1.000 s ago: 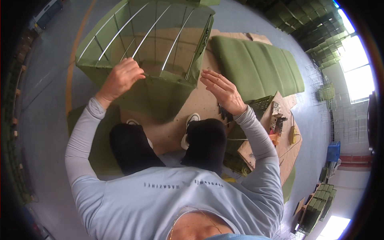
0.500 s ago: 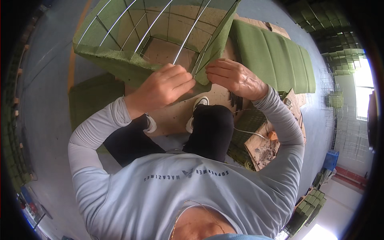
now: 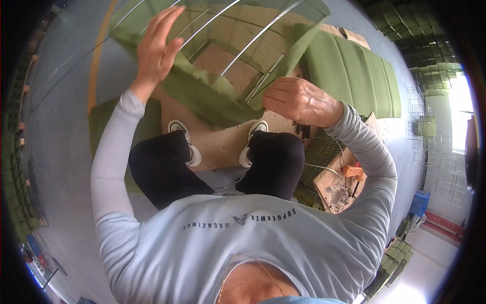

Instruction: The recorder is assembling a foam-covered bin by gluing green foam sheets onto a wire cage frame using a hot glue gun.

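In front of me tilts a box-shaped wire frame [image 3: 242, 52] of thin metal rods, with green mesh fabric [image 3: 212, 101] over its sides. The fabric hangs loose in a fold along the near edge. My left hand [image 3: 158, 53] is raised at the frame's left side, fingers outstretched and thumb apart, holding nothing. At the near right corner my right hand [image 3: 299, 101] is closed, its fingertips pinching the fabric's edge. What lies inside that pinch is hidden.
A green padded panel [image 3: 349, 71] lies right of the frame, and dark green fabric [image 3: 124, 119] on the floor at left. An orange-handled tool [image 3: 353, 173] rests on a dirty board [image 3: 334, 187] by my right forearm. Brown sheeting [image 3: 210, 147] lies underfoot.
My left hand has let go of the near edge, moved up and left, and opened. The frame has shifted right and turned slightly. My right hand stays at the corner.
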A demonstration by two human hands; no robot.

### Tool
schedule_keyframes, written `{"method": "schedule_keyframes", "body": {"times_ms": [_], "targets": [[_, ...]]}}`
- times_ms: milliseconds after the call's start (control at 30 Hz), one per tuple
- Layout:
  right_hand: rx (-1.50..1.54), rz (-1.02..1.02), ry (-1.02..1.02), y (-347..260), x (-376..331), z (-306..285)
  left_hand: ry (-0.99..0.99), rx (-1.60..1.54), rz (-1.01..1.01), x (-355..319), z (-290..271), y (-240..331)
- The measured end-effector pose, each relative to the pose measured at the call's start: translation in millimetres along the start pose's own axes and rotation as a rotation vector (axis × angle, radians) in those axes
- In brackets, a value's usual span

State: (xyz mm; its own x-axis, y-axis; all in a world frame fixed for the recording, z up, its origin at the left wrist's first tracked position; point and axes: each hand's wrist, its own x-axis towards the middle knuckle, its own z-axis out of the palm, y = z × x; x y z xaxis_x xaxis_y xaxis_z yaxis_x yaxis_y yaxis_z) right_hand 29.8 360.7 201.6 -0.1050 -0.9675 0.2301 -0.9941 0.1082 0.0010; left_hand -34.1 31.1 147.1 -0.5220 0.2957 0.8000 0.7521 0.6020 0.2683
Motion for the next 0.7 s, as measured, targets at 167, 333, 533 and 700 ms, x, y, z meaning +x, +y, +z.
{"method": "schedule_keyframes", "body": {"times_ms": [167,333,533,700], "targets": [[0.256,0.130,-0.009,9,20,16,-0.026,-0.076,-0.073,26,17,-29],[0.418,0.222,0.013,11,18,23,-0.124,-0.235,0.236,-6,-3,95],[0.583,0.374,-0.066,13,17,21,-0.287,-0.100,0.188,-19,-4,137],[0.218,0.326,0.361,-12,6,25,-0.384,0.077,0.091,-23,-1,155]]}}
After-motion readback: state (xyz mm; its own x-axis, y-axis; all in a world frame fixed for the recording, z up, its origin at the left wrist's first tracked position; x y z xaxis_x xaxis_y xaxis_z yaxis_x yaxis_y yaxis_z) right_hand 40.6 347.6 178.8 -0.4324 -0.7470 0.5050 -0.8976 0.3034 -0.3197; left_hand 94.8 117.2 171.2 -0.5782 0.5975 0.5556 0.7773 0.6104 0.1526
